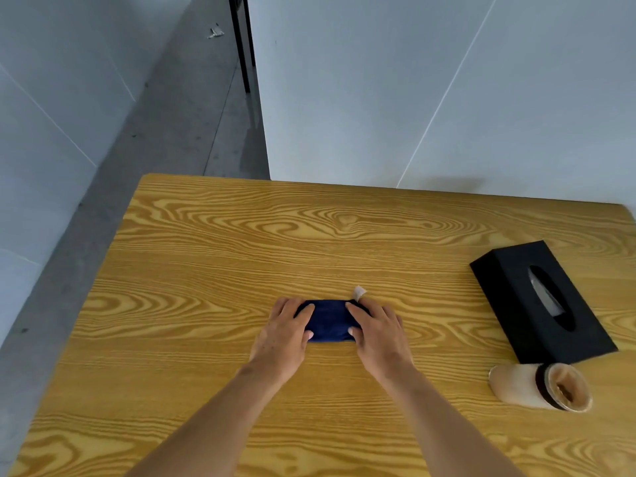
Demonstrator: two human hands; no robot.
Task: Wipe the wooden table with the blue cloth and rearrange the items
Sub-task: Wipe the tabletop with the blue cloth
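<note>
A dark blue cloth [329, 321], folded into a small rectangle with a white tag at its far right corner, lies near the middle of the wooden table [241, 242]. My left hand [287, 330] rests flat on the cloth's left end, thumb along its near edge. My right hand [377, 330] presses on the right end the same way. Both hands cover the cloth's ends; only its middle shows.
A black tissue box [540, 301] lies at the right side of the table. A frosted cup with a brown drink [542, 387] lies on its side just in front of the box. White wall panels stand behind the table; grey floor runs along the left.
</note>
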